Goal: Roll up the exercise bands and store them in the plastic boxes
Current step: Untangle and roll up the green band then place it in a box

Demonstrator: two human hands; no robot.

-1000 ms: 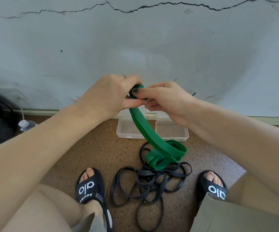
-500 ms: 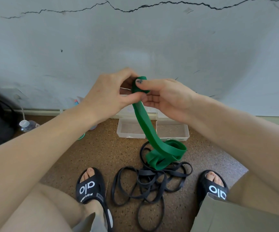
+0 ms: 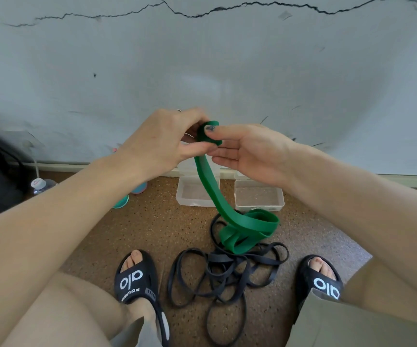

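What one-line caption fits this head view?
Both hands, left and right, roll a green exercise band above black bands and two open plastic boxes.

Left hand and right hand meet raised, fingers pinching.

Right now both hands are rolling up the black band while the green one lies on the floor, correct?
No. The head view shows both hands, left and right, rolling the green band; the black band lies on the floor.

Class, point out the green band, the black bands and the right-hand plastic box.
green band (image 3: pixel 230 216): head view, on the hanging strap.
black bands (image 3: pixel 227 269): head view, middle of the tangle.
right-hand plastic box (image 3: pixel 258 207): head view, near wall.
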